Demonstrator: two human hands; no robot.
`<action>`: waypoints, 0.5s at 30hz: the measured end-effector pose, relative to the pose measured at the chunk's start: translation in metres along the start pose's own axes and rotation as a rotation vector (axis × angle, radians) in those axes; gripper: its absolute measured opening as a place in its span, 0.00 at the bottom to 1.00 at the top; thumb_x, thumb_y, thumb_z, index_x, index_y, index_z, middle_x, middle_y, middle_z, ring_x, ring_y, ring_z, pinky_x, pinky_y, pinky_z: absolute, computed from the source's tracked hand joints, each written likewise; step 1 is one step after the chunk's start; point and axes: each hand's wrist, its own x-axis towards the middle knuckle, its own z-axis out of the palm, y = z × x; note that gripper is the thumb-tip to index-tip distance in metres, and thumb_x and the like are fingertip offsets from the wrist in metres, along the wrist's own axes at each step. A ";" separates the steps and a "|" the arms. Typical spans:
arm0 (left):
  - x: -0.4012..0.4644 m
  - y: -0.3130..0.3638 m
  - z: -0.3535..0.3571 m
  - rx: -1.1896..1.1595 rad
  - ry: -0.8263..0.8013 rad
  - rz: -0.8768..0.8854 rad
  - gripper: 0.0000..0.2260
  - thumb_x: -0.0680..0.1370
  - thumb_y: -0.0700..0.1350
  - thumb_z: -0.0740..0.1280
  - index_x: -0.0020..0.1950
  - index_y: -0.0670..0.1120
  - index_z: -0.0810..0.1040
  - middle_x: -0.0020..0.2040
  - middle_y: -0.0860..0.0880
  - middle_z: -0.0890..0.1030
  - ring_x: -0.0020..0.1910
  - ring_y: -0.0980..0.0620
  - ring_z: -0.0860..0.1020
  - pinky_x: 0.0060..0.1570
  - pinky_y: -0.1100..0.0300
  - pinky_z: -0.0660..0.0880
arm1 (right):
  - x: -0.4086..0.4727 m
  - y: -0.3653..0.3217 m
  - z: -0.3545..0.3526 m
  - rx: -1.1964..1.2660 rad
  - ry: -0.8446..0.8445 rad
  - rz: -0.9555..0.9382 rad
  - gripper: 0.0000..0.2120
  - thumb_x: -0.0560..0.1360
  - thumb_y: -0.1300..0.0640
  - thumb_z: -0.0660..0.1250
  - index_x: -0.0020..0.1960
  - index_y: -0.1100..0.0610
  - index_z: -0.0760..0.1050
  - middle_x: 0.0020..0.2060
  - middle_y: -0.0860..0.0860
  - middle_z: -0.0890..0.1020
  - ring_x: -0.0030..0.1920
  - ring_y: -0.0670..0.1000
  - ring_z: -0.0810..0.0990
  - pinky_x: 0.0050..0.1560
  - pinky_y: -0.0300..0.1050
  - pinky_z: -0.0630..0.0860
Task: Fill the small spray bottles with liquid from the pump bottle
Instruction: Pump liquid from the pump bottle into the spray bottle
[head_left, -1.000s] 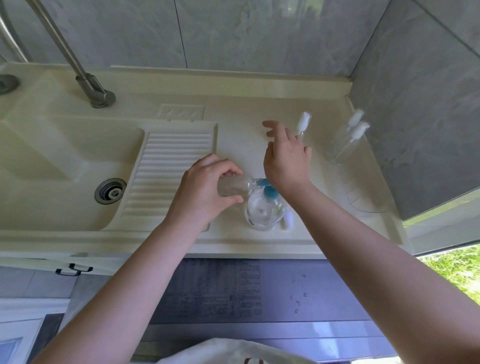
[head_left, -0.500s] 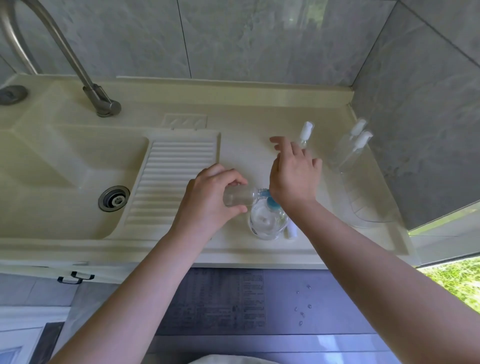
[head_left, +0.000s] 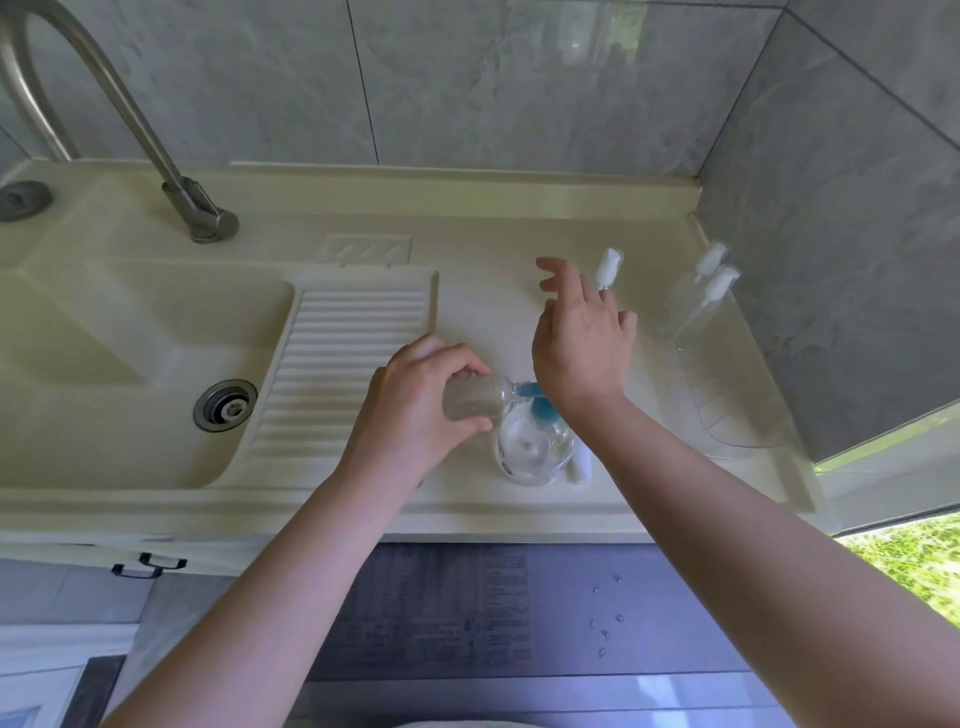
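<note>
Beside the blue spout of the pump bottle (head_left: 535, 447), a small spray bottle (head_left: 475, 399) is gripped on its side by the left hand (head_left: 415, 410). The right hand (head_left: 579, 343), fingers relaxed, has been raised slightly since half a second ago, still over the pump head; another stroke is judged pending.

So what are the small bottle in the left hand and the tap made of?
Small bottle: clear plastic by the look, glossy; the left hand shows through its wall. Glass can't be ruled out.
Tap: metal, brushed grey finish with soft highlights, likely stainless steel.
</note>
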 end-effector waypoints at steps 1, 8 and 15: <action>0.000 0.000 0.001 0.000 0.000 -0.002 0.21 0.61 0.46 0.83 0.51 0.54 0.81 0.46 0.57 0.76 0.46 0.57 0.77 0.51 0.53 0.77 | -0.002 0.000 0.001 0.000 -0.013 -0.005 0.27 0.76 0.65 0.57 0.71 0.45 0.67 0.60 0.44 0.79 0.57 0.54 0.74 0.47 0.47 0.57; 0.000 -0.002 0.002 -0.004 0.000 0.005 0.21 0.60 0.47 0.83 0.50 0.55 0.81 0.46 0.58 0.75 0.46 0.56 0.76 0.51 0.51 0.77 | -0.002 0.003 0.000 0.055 -0.023 -0.012 0.26 0.76 0.65 0.58 0.69 0.44 0.69 0.60 0.42 0.79 0.58 0.53 0.74 0.49 0.46 0.58; 0.001 -0.001 0.004 -0.002 0.014 0.015 0.21 0.60 0.47 0.83 0.50 0.55 0.81 0.46 0.58 0.75 0.46 0.58 0.76 0.50 0.54 0.77 | -0.006 0.005 0.007 0.041 -0.001 -0.024 0.26 0.75 0.65 0.57 0.69 0.45 0.71 0.59 0.42 0.80 0.57 0.54 0.75 0.48 0.46 0.58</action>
